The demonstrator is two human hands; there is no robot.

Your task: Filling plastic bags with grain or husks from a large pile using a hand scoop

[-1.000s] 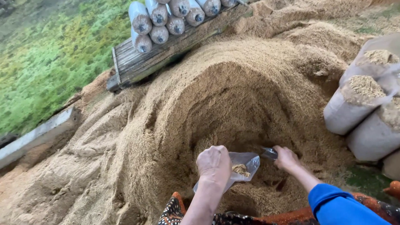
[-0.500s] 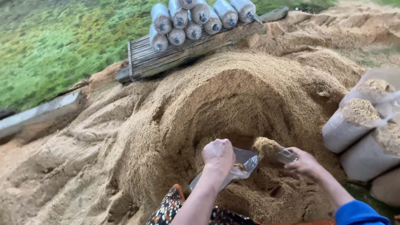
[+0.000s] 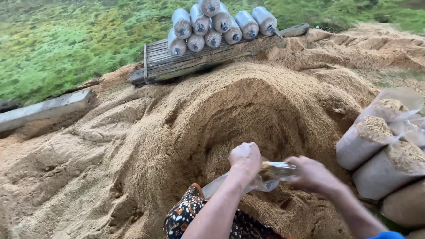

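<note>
A person's two bare hands meet low in the middle of the view, over a hollow dug into a big heap of sawdust (image 3: 250,108). The left hand (image 3: 245,157) is closed in a fist, gripping the rim of a clear plastic bag (image 3: 269,175). The right hand (image 3: 312,173) is curled around the other side of the bag's mouth, fingers wrapped over the plastic; it is blurred, so the exact grip is hard to tell. The bag hangs between the hands, just above the sawdust, with a little tan sawdust visible at its opening.

The bag looks thin, soft and slippery, likely to sag and fold, and light while nearly empty. It would probably handle best held at the rim on both sides, mouth kept wide, with a hand under the bottom once it grows heavy.

To the right, several filled bags (image 3: 364,143) lean together, open tops showing sawdust. Beyond the heap, a wooden pallet (image 3: 190,60) carries a stack of sealed bag rolls (image 3: 217,24). A concrete slab (image 3: 35,112) lies at left, beside grass (image 3: 48,41).
</note>
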